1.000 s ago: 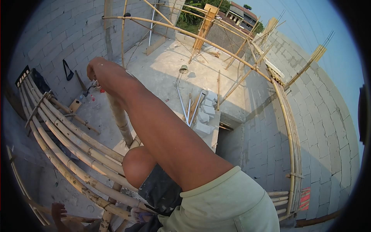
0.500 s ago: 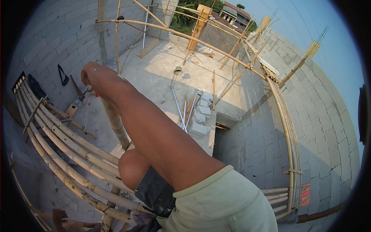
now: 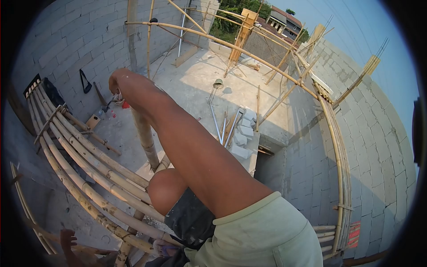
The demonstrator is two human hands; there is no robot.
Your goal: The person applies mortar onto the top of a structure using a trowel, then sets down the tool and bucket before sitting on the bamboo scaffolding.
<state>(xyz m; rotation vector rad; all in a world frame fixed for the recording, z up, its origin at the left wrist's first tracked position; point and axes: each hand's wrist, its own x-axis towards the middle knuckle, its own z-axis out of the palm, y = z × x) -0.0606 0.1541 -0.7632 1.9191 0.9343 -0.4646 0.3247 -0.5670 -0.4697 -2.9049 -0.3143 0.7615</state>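
My right arm, in a pale green sleeve (image 3: 267, 236), stretches across the view. At its far end my right hand (image 3: 115, 84) bends down above a thick upright bamboo post (image 3: 144, 138). Its fingers are closed and mostly hidden; a small pale thing shows by them, with a red patch (image 3: 126, 105) just below. What they hold I cannot make out. What looks like my left hand (image 3: 67, 238) is raised at the lower left, fingers apart and slightly bent, near a thin pole. My bare knee (image 3: 167, 191) and dark shorts (image 3: 189, 220) are above the bamboo scaffold poles (image 3: 106, 184).
Several grey blocks (image 3: 242, 138) and metal bars (image 3: 217, 122) lie on the concrete floor (image 3: 191, 80) below. Beside them is a dark floor opening (image 3: 269, 167). A green bucket (image 3: 218, 82) stands farther back. Block walls (image 3: 378, 147) and bamboo rails (image 3: 338, 160) rise at the right.
The view has shifted, so the scene and my right arm sit farther right. My right hand stays above the post, and a pale thing now shows by its fingers. The left hand is higher.
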